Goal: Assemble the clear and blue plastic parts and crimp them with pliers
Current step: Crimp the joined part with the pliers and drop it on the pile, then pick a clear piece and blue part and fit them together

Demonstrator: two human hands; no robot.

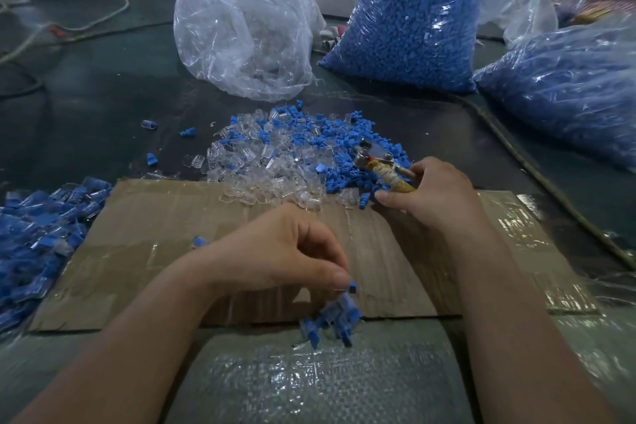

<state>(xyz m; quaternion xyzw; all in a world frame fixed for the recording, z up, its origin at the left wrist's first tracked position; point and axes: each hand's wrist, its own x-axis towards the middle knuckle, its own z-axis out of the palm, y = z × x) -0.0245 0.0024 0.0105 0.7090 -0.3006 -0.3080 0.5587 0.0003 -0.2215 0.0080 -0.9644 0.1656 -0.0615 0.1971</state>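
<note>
The left hand (275,251) pinches a blue part (353,286) and the right hand (433,193) grips the pliers (382,165); so light a pinch could drop the part.

At centre right, your pliers (385,167) show a bright, glossy metal head and handles wound in a matt, yellowish wrapping. The loose pile (275,155) beside them mixes glossy transparent plastic pieces with duller blue plastic ones. The sheet before you is matt brown cardboard (172,234) crossed by shiny tape strips (530,227), the cover (309,372) at lower centre is woven plastic with a sheen, and the bags (241,27) across the upper frame are crinkled, glossy clear film.
</note>
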